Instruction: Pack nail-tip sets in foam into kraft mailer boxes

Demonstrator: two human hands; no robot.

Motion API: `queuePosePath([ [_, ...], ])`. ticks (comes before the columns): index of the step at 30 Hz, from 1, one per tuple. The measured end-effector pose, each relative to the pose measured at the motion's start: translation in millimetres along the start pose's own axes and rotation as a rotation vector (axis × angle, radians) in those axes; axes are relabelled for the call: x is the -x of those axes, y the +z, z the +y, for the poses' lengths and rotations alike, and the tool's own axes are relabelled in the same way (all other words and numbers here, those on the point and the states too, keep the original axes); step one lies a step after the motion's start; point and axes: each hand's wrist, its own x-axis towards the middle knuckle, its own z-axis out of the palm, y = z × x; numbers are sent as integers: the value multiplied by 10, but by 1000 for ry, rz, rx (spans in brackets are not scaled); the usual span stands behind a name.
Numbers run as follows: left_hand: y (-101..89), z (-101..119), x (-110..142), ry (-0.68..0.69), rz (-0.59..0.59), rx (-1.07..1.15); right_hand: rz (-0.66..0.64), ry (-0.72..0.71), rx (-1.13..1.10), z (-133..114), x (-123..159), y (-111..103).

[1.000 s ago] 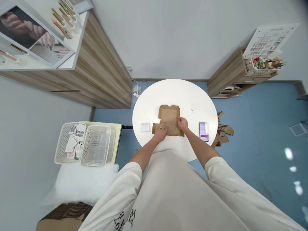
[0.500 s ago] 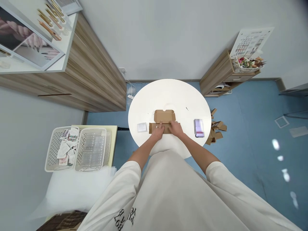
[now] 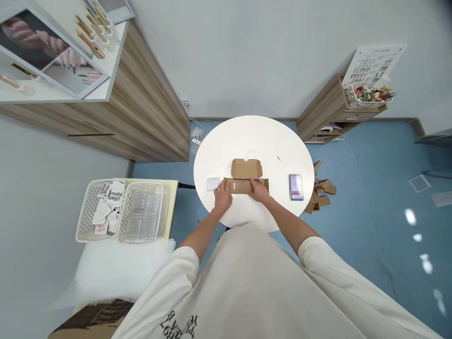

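Note:
A brown cardboard box (image 3: 246, 168), partly folded, lies on the white round table (image 3: 254, 132) in front of me. Its back panel shows beyond a crease, and a near panel (image 3: 240, 186) is folded over in front, with a small white slot at its left. At the box's left end, my left hand (image 3: 223, 196) has its fingers curled round the end flap. My right hand (image 3: 259, 190) holds the right part of the near panel, one digit stretched across it toward the crease. The undersides of both hands' fingers are hidden.
A clear flat case (image 3: 213, 183) lies left of the box, a phone (image 3: 295, 187) to the right. Folded cardboard boxes (image 3: 321, 188) are heaped beyond the table's right edge. White baskets (image 3: 143, 212) stand on a side table at left. Wooden cabinets (image 3: 151, 89) line the wall.
The near part of the cardboard has been folded over, so the box looks shorter front to back. My left hand has shifted left to the end flap; my right hand has come inward onto the panel.

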Motion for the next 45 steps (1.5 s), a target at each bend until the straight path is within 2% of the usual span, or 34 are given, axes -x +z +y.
queuePosePath([
  [2, -20, -96, 28, -121, 4, 23, 1, 7, -2, -17, 23, -5],
  [4, -21, -152, 10, -176, -17, 43, -2, 17, 2, -35, 38, -12],
  [12, 75, -60, -210, -256, -150, 180, -19, 56, 3, -76, 35, -1],
  [16, 73, 0, -261, -286, -222, 316, -35, 70, -6, -82, 25, -11],
  [21, 20, 79, -240, -180, -243, 383, -43, 63, -1, -98, 2, -52],
  [25, -4, 159, -219, -33, -219, 264, -28, 58, 7, -100, -16, -56],
  [30, -46, 205, -217, 109, -274, 81, -29, 57, 3, -85, -31, -26],
  [37, -95, 209, -237, 204, -323, -89, -21, 42, 9, -76, -39, -17],
  [45, -36, 235, -233, 259, -315, -220, -22, 39, 8, -92, -17, -35],
])
